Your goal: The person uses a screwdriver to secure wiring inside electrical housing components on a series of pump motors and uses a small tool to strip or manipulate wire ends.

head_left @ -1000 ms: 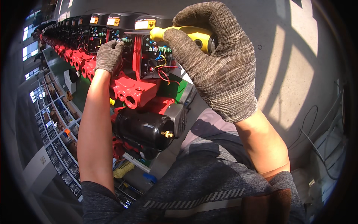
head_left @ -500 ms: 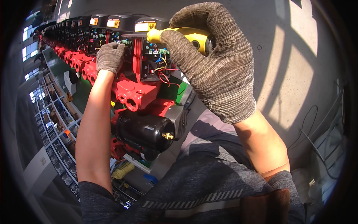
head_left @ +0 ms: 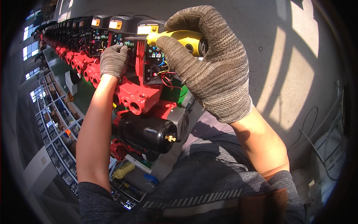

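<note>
My right hand [head_left: 220,71], in a grey-brown knit glove, is wrapped round a yellow handheld tool [head_left: 183,36] with a narrow left end and a dark round right end. The tool lies roughly level in front of the nearest open control box [head_left: 153,61], which holds a circuit board and has coloured wires [head_left: 169,80] hanging out. Its black cover [head_left: 148,28] stands raised with a label. Gloved the same way, my left hand [head_left: 113,61] is closed at the left of the red finned edge [head_left: 140,59]; what its fingers hold is hidden. Below sits a red pump casting [head_left: 138,98].
A black cylindrical tank [head_left: 147,132] with a brass fitting [head_left: 170,138] is nearest my body. Similar red and black pump units [head_left: 76,59] run in a long row to the far left, on a green surface [head_left: 56,61]. Shelves with bins [head_left: 61,102] stand left; cables [head_left: 317,149] lie right.
My right hand and the yellow tool have moved slightly left across the control box. The left hand keeps its place against the unit, while the whole view has shifted a little.
</note>
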{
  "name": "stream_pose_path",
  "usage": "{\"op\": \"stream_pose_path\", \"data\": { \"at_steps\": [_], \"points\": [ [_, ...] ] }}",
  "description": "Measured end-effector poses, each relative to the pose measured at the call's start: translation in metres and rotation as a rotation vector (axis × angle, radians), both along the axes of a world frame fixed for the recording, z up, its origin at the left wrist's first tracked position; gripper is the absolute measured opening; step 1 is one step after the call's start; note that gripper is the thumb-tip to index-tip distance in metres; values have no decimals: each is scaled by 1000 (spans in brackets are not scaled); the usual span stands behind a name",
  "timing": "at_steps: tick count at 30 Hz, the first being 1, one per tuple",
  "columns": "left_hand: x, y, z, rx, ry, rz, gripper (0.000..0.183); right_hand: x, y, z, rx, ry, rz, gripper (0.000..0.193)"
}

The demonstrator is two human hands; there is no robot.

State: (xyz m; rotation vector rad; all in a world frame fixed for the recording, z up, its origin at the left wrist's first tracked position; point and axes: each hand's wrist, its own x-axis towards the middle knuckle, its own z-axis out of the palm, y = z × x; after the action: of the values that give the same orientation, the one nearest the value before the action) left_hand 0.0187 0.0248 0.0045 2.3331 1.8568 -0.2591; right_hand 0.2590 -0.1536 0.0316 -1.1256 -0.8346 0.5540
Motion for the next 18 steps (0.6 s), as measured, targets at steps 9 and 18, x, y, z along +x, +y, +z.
{"op": "stream_pose_path", "data": {
  "at_steps": [9, 18],
  "points": [
    [-2, 1, -1, -64, -31, 59, 33, -18, 10, -9, -119, -100, 147, 23],
    [3, -4, 4, -60, -37, 46, 32, -27, 13, -12, -151, -147, 175, 25]
  ]
}}
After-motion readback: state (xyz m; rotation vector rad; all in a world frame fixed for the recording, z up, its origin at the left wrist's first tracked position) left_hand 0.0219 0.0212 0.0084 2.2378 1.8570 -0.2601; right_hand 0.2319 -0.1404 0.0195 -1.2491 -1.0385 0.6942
